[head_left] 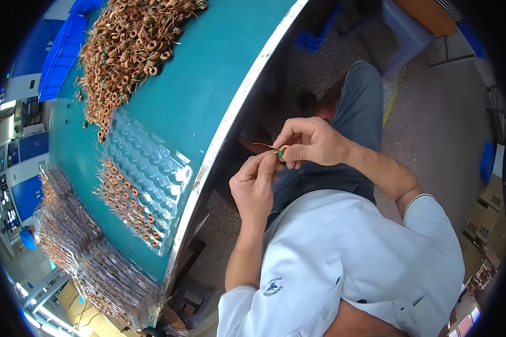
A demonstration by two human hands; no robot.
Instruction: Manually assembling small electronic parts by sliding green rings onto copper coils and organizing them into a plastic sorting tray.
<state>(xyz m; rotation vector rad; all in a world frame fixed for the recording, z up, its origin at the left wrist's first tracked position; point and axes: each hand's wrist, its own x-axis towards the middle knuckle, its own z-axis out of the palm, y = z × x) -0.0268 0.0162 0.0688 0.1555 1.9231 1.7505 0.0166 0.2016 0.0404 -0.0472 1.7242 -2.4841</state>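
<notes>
A small toroidal coil (pixel 283 150) with copper windings and a green patch is held between my two hands, above my lap and off the table. My right hand (pixel 315 141) grips it from the right, thumb and bent fingers closed on its rim. From the lower left, my left hand (pixel 254 182) pinches at the coil's near side, by the green part; its fingertips partly hide what they grip. A thin copper wire lead (pixel 263 145) sticks out to the left from the coil.
On the green tabletop (pixel 208 62) lies a big heap of similar coils (pixel 132 50). Nearer, a clear plastic tray (pixel 163 168) holds coils in its left pockets. Stacked filled trays (pixel 115 275) stand at lower left. The table's pale edge (pixel 222 126) runs left of my hands.
</notes>
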